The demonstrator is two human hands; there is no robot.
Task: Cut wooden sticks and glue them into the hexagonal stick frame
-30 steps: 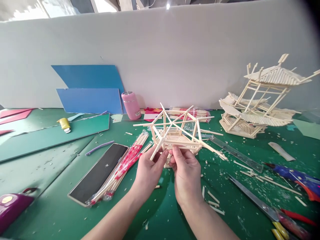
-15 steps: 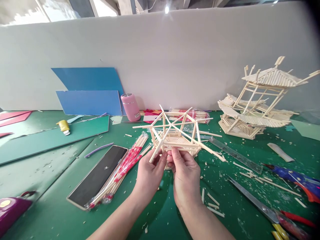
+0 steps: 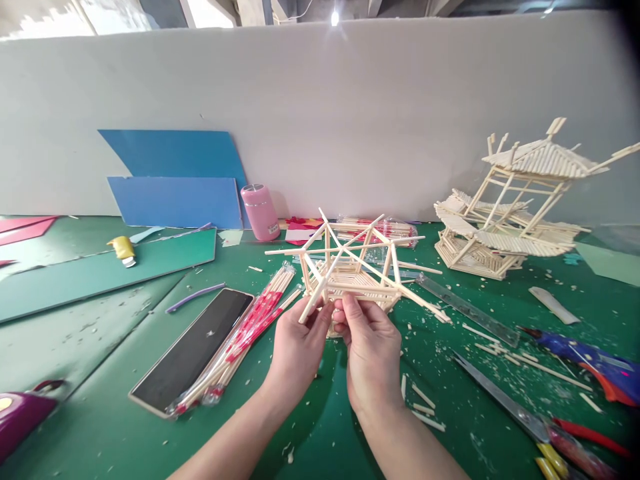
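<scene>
Left hand (image 3: 295, 347) and right hand (image 3: 370, 353) pinch the stick frame (image 3: 350, 270) at its near edge; excess squeeze likely snaps thin joints just beyond the fingertips.

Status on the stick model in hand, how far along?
Done: a slatted base with uprights and crossing rafter sticks stands as a stick frame. In hand: left hand and right hand pinch its near edge. Left: no roof slats on the rafters, unlike the finished pavilion at the right; packs of sticks lie unopened-looking on the mat.
</scene>
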